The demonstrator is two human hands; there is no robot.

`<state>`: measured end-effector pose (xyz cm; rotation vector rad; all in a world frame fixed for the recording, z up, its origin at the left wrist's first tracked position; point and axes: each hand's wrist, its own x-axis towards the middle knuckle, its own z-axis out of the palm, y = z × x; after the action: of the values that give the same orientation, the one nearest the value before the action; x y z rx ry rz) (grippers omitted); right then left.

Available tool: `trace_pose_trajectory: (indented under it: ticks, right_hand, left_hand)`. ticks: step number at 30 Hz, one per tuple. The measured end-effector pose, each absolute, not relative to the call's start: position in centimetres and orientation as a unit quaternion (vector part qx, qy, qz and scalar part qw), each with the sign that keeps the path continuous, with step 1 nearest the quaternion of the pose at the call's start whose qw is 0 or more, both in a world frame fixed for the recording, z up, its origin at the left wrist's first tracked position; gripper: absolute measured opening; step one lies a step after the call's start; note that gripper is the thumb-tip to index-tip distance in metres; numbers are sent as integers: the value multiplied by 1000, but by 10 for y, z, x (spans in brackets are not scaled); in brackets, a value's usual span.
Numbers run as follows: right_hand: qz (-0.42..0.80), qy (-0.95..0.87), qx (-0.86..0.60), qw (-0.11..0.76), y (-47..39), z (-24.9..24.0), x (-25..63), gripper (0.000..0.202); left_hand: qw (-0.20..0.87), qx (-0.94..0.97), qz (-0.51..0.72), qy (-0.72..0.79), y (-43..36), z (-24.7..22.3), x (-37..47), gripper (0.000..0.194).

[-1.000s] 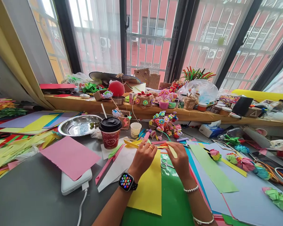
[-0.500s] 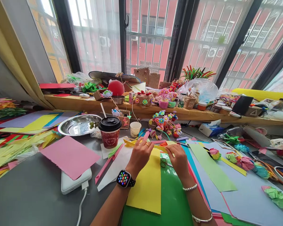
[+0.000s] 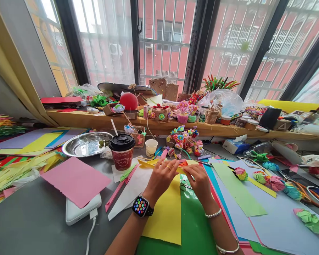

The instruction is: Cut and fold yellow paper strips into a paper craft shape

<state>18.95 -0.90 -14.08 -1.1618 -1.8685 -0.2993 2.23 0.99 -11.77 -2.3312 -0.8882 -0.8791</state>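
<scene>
A narrow folded strip of yellow paper (image 3: 147, 164) runs crosswise between my hands. My left hand (image 3: 163, 177), with a ring and a watch at the wrist, grips it near the middle, its fingers partly hiding the strip. Pinching the strip's right end is my right hand (image 3: 198, 179), a beaded bracelet on its wrist. Beneath them a yellow paper sheet (image 3: 164, 216) lies on a glossy green board (image 3: 196, 216). Small scissors (image 3: 185, 184) rest on the board beside my right hand. A folded pink paper strip (image 3: 121, 189) lies left of the left hand.
A lidded coffee cup (image 3: 121, 157) and a small paper cup (image 3: 151, 147) stand behind the hands. At left are a metal plate (image 3: 69, 153) and a white power bank (image 3: 82, 209) under pink paper (image 3: 77, 180). Paper flowers (image 3: 311, 221) lie on pale sheets (image 3: 287, 230) at right.
The fingers of my left hand have flattened and reach further right along the strip, closer to my right hand. The whole view has shifted slightly.
</scene>
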Motion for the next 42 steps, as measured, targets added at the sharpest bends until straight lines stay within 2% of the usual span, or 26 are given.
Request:
trace_pose_trajectory:
  ticks: [3,17,20,25,31,42]
  right_hand:
    - [-113,-768,-455,436,-11,-140,187,14]
    - [-162,-675,-581,424,-1,-154,202,21]
    - [-123,-701,-539,451,-2,-150,198,17]
    - [-69,-779,-450,431,-5,-145,185,14]
    - [-88,-757,-471,444,-5,-144,189,18]
    - [-72,-748,-490,443,-5,-143,193,16]
  left_hand:
    - [235,-869,-292,-323,7,-122,28,15]
    - [262,-847,-294,-356,10,-125,28,15]
    - [269,-847,-291,-354,9,-125,28,15]
    - [260,-855,-299,-334,7,-126,32,14]
    - [228,-853,-309,-353,12,-123,25,14]
    - [240,-823,-306,-415,20,-119,11,19]
